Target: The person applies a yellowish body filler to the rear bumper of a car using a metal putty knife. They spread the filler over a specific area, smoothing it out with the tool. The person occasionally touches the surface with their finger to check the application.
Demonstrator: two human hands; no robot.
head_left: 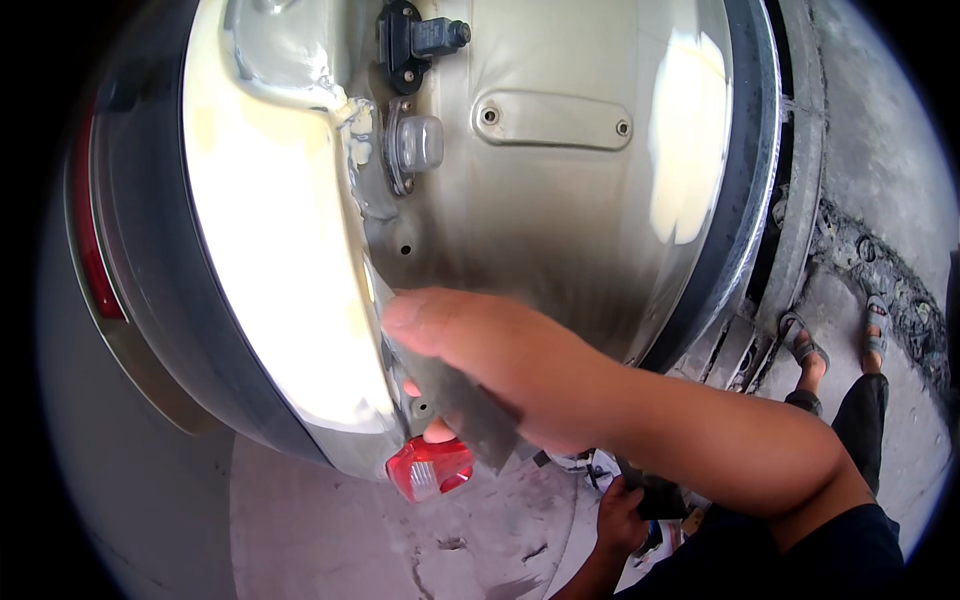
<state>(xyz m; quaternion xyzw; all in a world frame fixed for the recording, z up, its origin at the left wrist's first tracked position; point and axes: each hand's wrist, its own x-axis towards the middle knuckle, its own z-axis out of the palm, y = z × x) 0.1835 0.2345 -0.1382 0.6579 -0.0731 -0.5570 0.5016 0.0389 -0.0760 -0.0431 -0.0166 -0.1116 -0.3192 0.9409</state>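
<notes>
Navy cloth covers the wearer's upper arm at lower right, nearest the camera. From it the right hand reaches left, its fingers pinching a thin grey sheet, thumb in front, fingertips behind. The sheet lies along the edge of a beige metal body panel; its long axis slants, narrow tip toward upper left. Lower down, the left hand closes on a dark item, kind unclear. Just below the right fingers is a red lamp with a clear section; farther up, a clear cover encloses a small light. Sandalled feet stand on concrete floor.
</notes>
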